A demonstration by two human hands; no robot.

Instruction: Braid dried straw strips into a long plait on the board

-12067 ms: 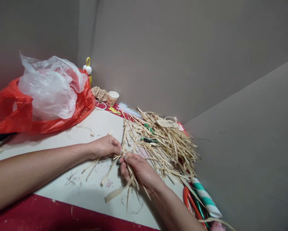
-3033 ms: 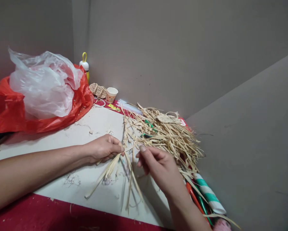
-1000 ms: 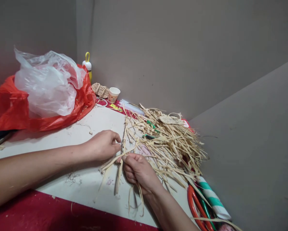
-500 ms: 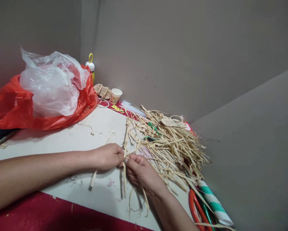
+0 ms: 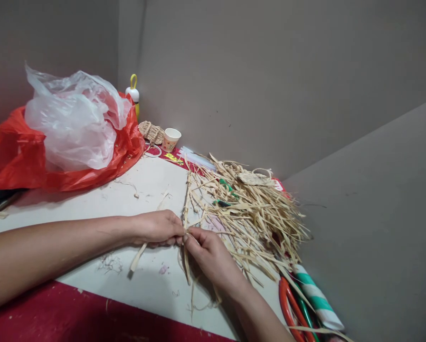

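A thin straw cord (image 5: pixel 187 202) runs front to back over the white board, with many loose strands fanning off its right side. Reaching in from the left, my left hand (image 5: pixel 159 227) pinches the cord near its front end. My right hand (image 5: pixel 206 248) meets it there, thumb and forefinger closed on the straw, the two sets of fingertips touching. The exact crossing of strands is hidden between the fingers. A loose tail of the cord (image 5: pixel 187 268) hangs toward me below the hands. To the right lies a big heap of dry straw strips (image 5: pixel 266 213).
Red and clear plastic bags (image 5: pixel 80 128) bulge at the back left. Behind stand a yellow-looped bottle (image 5: pixel 132 94), a woven straw sole (image 5: pixel 151 133) and a paper cup (image 5: pixel 171 140). Orange-handled tool grips (image 5: pixel 291 306) and a green-striped roll (image 5: pixel 317 297) lie at front right.
Both hands stay at the same spot on the cord. My right fingers have drawn in closer to the left ones, and the loose tail has shifted slightly right.
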